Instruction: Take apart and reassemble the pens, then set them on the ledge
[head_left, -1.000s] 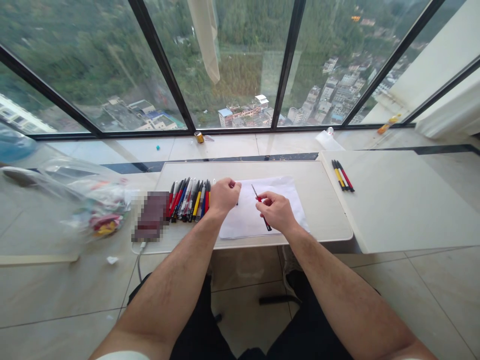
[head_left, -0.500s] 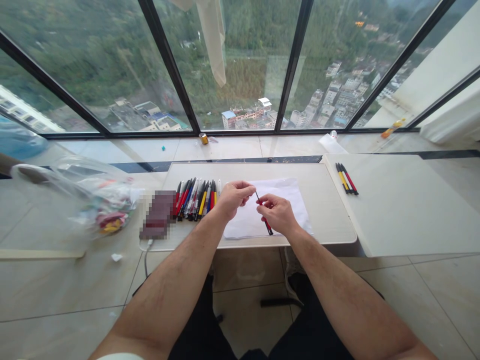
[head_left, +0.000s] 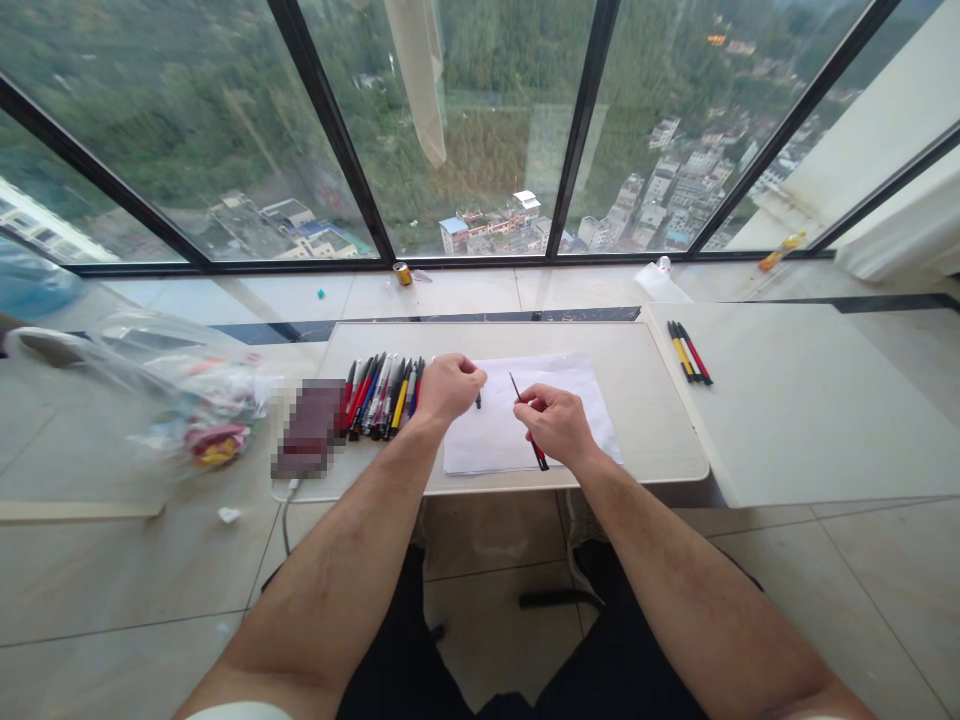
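Note:
My right hand is closed on a red pen whose thin refill tip sticks up and to the left, over a white sheet of paper. My left hand is closed in a pinch beside it, holding a small dark pen part just above the paper. The two hands are a little apart. A row of several red, blue, black and yellow pens lies right next to my left hand on the small table.
A blurred dark rectangular thing lies at the table's left end. Three pens rest on a second white surface to the right. A plastic bag with colourful contents lies on the floor at left. Windows stand behind.
My left hand went to the pen's tip half a second ago and has now drawn back to the left with a small dark part. My right hand barely moved.

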